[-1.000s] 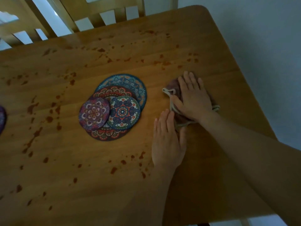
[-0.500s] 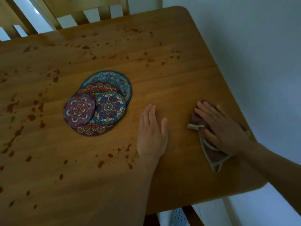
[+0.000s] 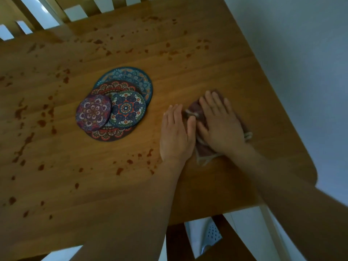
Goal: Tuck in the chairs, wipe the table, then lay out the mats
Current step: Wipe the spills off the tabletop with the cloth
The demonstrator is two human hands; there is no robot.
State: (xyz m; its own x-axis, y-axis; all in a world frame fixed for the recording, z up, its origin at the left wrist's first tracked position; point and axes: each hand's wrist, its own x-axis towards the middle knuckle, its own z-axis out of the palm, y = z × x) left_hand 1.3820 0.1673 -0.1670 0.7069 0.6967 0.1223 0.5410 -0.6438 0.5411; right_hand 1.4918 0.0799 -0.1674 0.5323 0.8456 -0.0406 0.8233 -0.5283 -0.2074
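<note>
My right hand [image 3: 221,123] presses flat on a dark red cloth [image 3: 204,149] with a pale trim, near the table's right edge. My left hand [image 3: 177,134] lies flat on the wood right beside it, fingers together, its thumb touching the cloth's edge. The wooden table [image 3: 216,63] carries many reddish-brown spatters, thickest on its left half and along the far side. A pile of round patterned mats [image 3: 116,104] lies left of my hands, several overlapping, a small purple one [image 3: 93,113] on top at the left.
Slatted wooden chair backs [image 3: 62,10] stand against the table's far edge. Another chair's dark frame [image 3: 176,240] shows below the near edge. A pale wall [image 3: 301,53] runs along the right side.
My right hand has slid the cloth leftward and away from me, from the right edge back up against my left hand. The left hand has stayed flat in place.
</note>
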